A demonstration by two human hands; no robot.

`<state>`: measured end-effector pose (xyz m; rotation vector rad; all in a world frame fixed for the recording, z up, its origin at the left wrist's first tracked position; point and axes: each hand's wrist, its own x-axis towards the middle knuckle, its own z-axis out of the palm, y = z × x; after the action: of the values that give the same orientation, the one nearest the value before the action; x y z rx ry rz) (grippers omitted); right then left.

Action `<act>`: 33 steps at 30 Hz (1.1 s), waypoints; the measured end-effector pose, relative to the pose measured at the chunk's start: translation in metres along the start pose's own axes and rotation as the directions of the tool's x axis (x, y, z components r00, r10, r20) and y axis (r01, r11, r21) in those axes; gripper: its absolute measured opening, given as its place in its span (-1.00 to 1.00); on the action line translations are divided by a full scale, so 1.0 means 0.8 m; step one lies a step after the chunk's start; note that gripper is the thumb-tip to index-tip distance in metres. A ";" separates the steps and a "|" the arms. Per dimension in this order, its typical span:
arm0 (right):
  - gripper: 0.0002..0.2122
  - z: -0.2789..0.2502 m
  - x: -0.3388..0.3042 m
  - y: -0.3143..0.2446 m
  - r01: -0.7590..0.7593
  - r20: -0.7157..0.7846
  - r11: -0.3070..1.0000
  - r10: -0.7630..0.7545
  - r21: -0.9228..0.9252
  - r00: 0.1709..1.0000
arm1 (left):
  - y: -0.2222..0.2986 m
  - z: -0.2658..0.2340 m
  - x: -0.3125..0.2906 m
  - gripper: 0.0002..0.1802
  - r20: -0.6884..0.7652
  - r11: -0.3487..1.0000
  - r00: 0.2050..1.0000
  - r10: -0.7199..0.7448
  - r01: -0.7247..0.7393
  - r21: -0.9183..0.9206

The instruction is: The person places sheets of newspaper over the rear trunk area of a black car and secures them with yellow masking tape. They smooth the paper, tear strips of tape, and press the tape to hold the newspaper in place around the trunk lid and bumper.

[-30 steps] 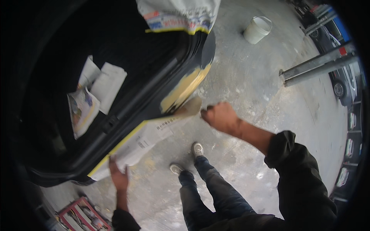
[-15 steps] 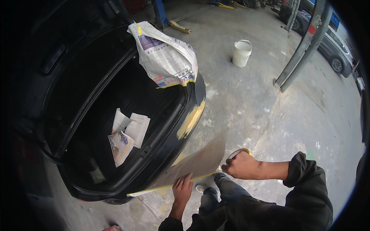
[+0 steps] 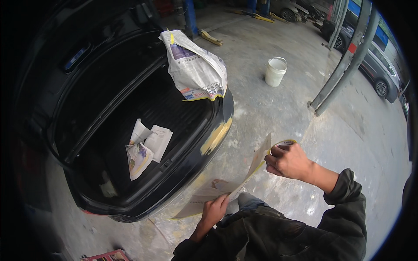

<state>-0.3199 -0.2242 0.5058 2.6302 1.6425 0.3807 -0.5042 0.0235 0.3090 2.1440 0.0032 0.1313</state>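
A sheet of newspaper (image 3: 202, 195) hangs between my two hands, bent, with yellow masking tape along its edge. My left hand (image 3: 214, 209) is closed on the sheet's near edge in front of my body. Out to the right and higher, my right hand (image 3: 289, 161) grips a roll of yellow masking tape (image 3: 286, 142) by the sheet's upper corner. The roll is partly hidden behind the fingers. Left of the sheet is the dark car's rear bumper (image 3: 185, 179), with a tan filler patch (image 3: 217, 136) on its corner.
More newspaper (image 3: 198, 69) is taped over the car's far rear corner. Loose newspaper pieces (image 3: 148, 145) lie in the open trunk (image 3: 117, 130). A white bucket (image 3: 275, 73) stands on the concrete floor. Metal posts (image 3: 344, 61) rise at right, and a red box (image 3: 109, 255) lies at lower left.
My right hand has moved up and to the right with the tape roll. The newspaper sheet has come away from beside the bumper and now bends, and my left hand has shifted slightly right.
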 end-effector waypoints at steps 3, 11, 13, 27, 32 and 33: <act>-0.82 -0.003 0.013 0.027 0.068 -0.009 0.998 -0.068 -0.005 0.998 | 0.033 0.001 0.035 -0.61 0.103 0.970 0.986 -0.129 0.147 -0.195; -0.81 0.020 0.050 0.148 0.202 -0.019 0.979 -0.202 0.000 0.979 | 0.068 0.058 0.174 -0.72 0.229 1.000 0.973 -0.001 0.007 -0.028; -0.81 0.025 0.054 0.185 0.199 -0.034 0.980 -0.200 -0.012 0.979 | 0.079 0.074 0.204 -0.75 0.143 0.997 0.989 0.031 -0.020 -0.075; -0.76 0.054 0.105 0.388 -0.088 -0.144 0.391 0.528 0.916 0.837 | 0.097 0.114 0.277 -0.83 -0.225 0.999 0.973 0.041 -0.038 0.017; -0.42 0.091 0.132 0.408 -0.198 0.193 0.227 0.044 0.954 0.980 | 0.081 0.095 0.307 -0.75 -0.260 0.999 0.965 -0.022 0.011 -0.041; -0.34 0.093 0.143 0.412 -0.136 0.157 0.208 -0.087 0.969 0.984 | 0.084 0.088 0.313 -0.77 -0.315 0.999 0.949 0.001 -0.013 -0.035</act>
<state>0.0353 -0.2616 0.5035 3.1784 2.2082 -1.4654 -0.2516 -0.0583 0.3506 2.0656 0.1784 0.4740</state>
